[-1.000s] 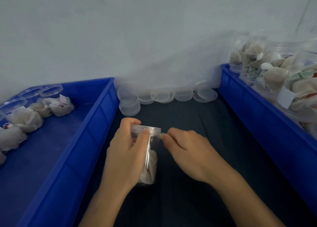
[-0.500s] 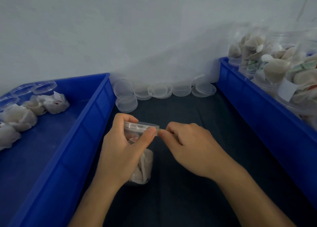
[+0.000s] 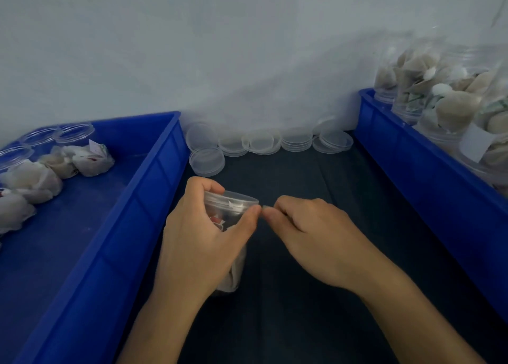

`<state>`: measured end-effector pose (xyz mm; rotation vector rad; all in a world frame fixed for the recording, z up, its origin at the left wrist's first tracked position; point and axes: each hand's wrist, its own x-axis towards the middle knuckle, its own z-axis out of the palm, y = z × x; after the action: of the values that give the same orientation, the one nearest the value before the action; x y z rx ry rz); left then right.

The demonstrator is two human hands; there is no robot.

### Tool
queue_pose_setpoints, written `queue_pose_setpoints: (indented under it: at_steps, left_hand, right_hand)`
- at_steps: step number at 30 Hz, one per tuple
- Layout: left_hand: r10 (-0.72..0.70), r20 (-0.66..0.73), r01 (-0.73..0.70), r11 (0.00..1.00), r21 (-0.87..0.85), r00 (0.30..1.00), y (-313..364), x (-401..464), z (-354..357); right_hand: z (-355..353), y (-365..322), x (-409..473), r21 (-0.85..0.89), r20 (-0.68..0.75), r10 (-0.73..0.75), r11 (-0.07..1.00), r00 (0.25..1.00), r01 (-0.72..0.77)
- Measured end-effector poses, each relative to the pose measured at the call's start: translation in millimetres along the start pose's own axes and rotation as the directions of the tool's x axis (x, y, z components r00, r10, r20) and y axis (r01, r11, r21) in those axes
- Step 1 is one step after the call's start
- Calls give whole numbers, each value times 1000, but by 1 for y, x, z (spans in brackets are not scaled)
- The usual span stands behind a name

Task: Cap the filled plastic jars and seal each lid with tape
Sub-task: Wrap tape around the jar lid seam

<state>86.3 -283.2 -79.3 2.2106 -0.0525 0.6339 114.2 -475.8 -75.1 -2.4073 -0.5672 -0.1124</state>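
Left hand [image 3: 203,242] curls round a capped plastic jar [image 3: 233,264] standing on the dark surface [image 3: 316,308] between two blue bins [image 3: 115,240]. Right hand [image 3: 310,231], beside the lid [image 3: 233,198], pinches something small, possibly tape.

Both forearms rise from the bottom edge toward the centre. The left hand [image 3: 203,242], at about 9 o'clock of the right, is curled, thumb tip pointing to 3 o'clock. The right hand [image 3: 310,234] is knuckles up, its fingers [image 3: 270,215] pinched together, almost touching the left thumb.
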Motion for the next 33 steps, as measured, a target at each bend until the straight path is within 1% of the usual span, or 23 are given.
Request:
queue_pose_setpoints:
  at_steps: [3, 8, 11, 15, 18, 21, 23, 26, 27, 28, 29, 30, 31, 32, 33]
  left_hand:
    - [6, 15, -6, 1000, -10, 1000, 0, 1, -1]
    - [9, 17, -8, 999, -48, 1000, 0, 0, 0]
    - [17, 6, -17, 1000, -15, 1000, 0, -2, 2]
    - [14, -2, -14, 1000, 7, 1000, 3, -2, 2]
    - [-26, 12, 27, 998, -65, 1000, 1, -1, 1]
    - [-93, 42, 98, 983, -155, 995, -6, 2, -1]
    - [-159, 88, 176, 958, -225, 983, -8, 5, -3]
    - [-276, 198, 334, 852, -402, 941, -7, 6, -8]
    - [-298, 253, 386, 795, -468, 921, -8, 6, -10]
    - [-316, 316, 444, 719, -536, 894, -8, 8, -11]
    - [-345, 387, 518, 612, -598, 855, -6, 10, -12]
    - [-374, 462, 594, 465, -657, 804, -5, 14, -14]
    - [-396, 495, 624, 334, -707, 773, -8, 16, -17]
    - [-387, 513, 621, 241, -746, 766, -12, 17, -19]
    - [-333, 528, 603, 184, -776, 781, -17, 16, -21]
  right_hand:
    - [-2, 0, 0, -11, 0, -4, 1000, 1000, 4]
    - [0, 1, 1, 50, -56, -35, 998, 998, 38]
    - [3, 1, 1, 30, -110, -70, 997, 991, 74]
    - [6, 1, 2, 8, -173, -71, 997, 982, 73]
    - [7, 0, 2, -12, -222, -91, 996, 971, 91]
    - [6, 1, 2, 67, -232, -83, 993, 969, 101]
    - [3, 3, 3, 151, -227, -66, 983, 972, 103]
    - [0, 1, 1, 359, -179, -45, 927, 983, 108]
    - [-2, -1, 1, 446, -168, -29, 889, 985, 102]
    - [-5, -1, 2, 562, -172, 12, 823, 985, 89]
    - [-9, 2, 4, 702, -194, 93, 708, 977, 73]
    - [-15, 6, 6, 850, -202, 194, 521, 960, 73]
    - [-23, 12, 9, 932, -195, 274, 351, 942, 90]
    - [-29, 20, 10, 960, -197, 333, 259, 922, 111]
    - [-32, 27, 10, 954, -199, 382, 286, 903, 89]
